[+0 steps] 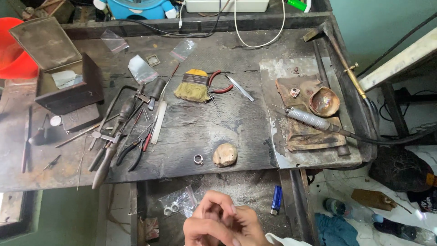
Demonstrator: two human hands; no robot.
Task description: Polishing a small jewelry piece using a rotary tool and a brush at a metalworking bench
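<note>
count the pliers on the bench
2: red-handled pliers beside the brush; dark-handled pliers in the left tool pile, where more may be hidden.

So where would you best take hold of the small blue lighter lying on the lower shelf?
Probably across the middle of the small blue lighter, pinching its two long sides from above. It lies flat, nearly lengthwise away from the person, with bare shelf on either side. The right hand, clasped with the left hand, is nearest.
</note>
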